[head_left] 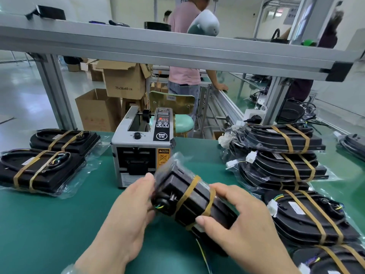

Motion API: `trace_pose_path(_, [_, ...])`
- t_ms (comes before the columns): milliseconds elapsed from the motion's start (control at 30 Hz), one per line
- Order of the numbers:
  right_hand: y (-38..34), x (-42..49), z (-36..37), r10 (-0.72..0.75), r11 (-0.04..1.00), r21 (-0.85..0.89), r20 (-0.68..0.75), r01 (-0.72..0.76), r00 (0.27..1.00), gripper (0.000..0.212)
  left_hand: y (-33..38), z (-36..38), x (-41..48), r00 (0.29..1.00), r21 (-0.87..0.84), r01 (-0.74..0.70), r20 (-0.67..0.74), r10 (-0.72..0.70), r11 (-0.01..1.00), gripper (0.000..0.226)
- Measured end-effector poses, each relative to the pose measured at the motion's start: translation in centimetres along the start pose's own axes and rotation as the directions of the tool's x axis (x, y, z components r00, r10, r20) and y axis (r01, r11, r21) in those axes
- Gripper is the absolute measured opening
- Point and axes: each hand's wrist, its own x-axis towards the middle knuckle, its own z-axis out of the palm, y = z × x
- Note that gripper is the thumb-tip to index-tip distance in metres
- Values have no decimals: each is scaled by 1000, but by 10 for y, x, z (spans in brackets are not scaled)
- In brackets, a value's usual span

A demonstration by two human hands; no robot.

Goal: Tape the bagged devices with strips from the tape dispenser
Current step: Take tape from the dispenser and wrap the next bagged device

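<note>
Over the green bench (59,224), at 6 o'clock: bagged device (189,200) held tilted off the mat, two tan strips round its middle.
Left hand (128,210): cups the device's left end, thumb on top, steadying it.
Right hand (241,220): fingers curled over, thumb at the strips, likely pressing them flat.
Tape dispenser (141,155): 12 o'clock, just beyond, within easy reach.
Taped stacks (286,147): 3 o'clock; taped pair (39,169) at 9 o'clock, seemingly set aside as finished.
</note>
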Motion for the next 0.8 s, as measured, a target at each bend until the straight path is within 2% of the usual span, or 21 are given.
trace_pose_path(67, [0,0,0,1,994,-109,17,1,1000,48,3,-3,-4,980,100,-175,-80,183,980,38])
trace_pose_path(100, [-1,0,0,2,989,-148,35,3,999,49,6,-6,-4,960,160,-262,-52,274,952,40])
trace_pose_path(167, [0,0,-1,9,979,-202,66,4,998,52,9,-12,-2,929,317,-370,103,356,873,45])
trace_pose_path(233, [-2,-1,-3,21,974,-227,90,0,996,54,13,-14,0,913,400,-402,243,328,824,43])
trace_pose_path(300, [-4,-1,-3,34,965,-263,134,3,990,54,16,-15,3,915,408,-388,276,294,826,30])
trace_pose_path(400, [-8,-2,-2,53,951,-308,192,9,980,56,19,-14,10,936,410,-336,242,255,848,13])
trace_pose_path(533, [-16,-3,-2,22,949,-311,254,60,967,71,29,-14,16,951,513,-293,243,190,807,16])
trace_pose_path(633, [-23,-1,-5,-78,925,-331,312,185,947,92,33,-6,17,967,557,-226,227,115,799,26])
trace_pose_path(733, [-27,-2,-5,-109,898,-349,410,267,905,95,33,4,18,976,575,-186,205,81,797,8])
trace_pose_path(800, [-27,-4,-3,-144,889,-324,471,322,870,93,33,8,16,976,577,-179,203,73,797,6])
